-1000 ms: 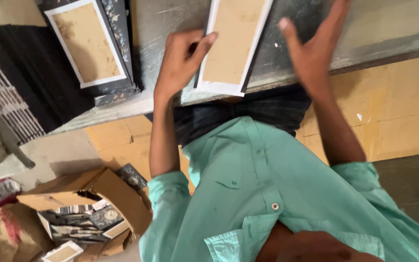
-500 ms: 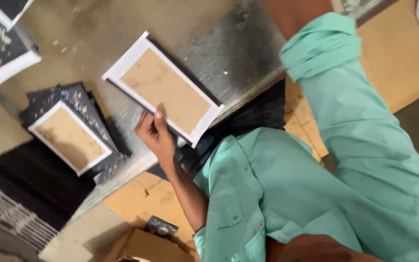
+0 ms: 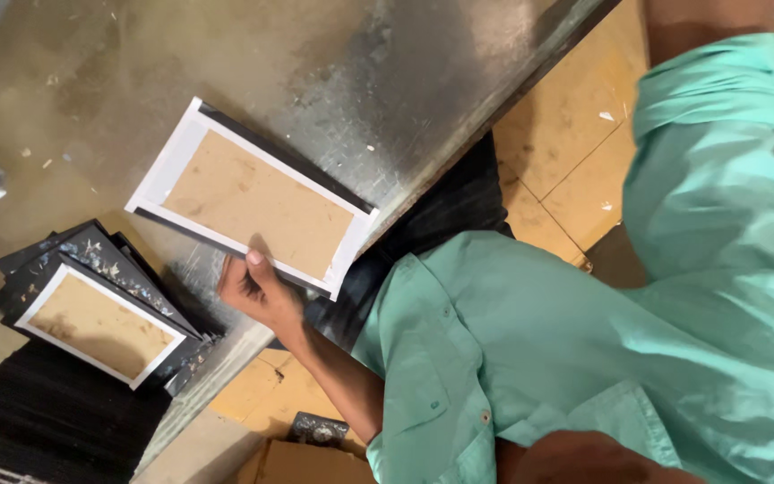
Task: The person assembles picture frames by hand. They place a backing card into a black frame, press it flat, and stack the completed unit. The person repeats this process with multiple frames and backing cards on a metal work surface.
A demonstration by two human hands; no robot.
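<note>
- The counter (image 3: 387, 81) is big, grey and shiny, with scratches and little crumbs on it.
- A person in a green shirt (image 3: 584, 341) leans against the counter's edge. The floor (image 3: 566, 152) under them has yellow tiles.
- A picture frame (image 3: 253, 199) lies face down on the counter, near the edge. Its back is brown board with a white border and a dark rim.
- A pile of dark frames (image 3: 100, 314) sits on the counter, a little way apart from the first frame. The top one also shows a brown back.
- The left hand (image 3: 257, 291) holds the near edge of the picture frame. Its fingers (image 3: 254, 260) are clamped on that edge.
- The right arm reaches up and out of the picture, so the right hand cannot be seen.
- A brown box (image 3: 306, 462) sits on the floor at the bottom.
</note>
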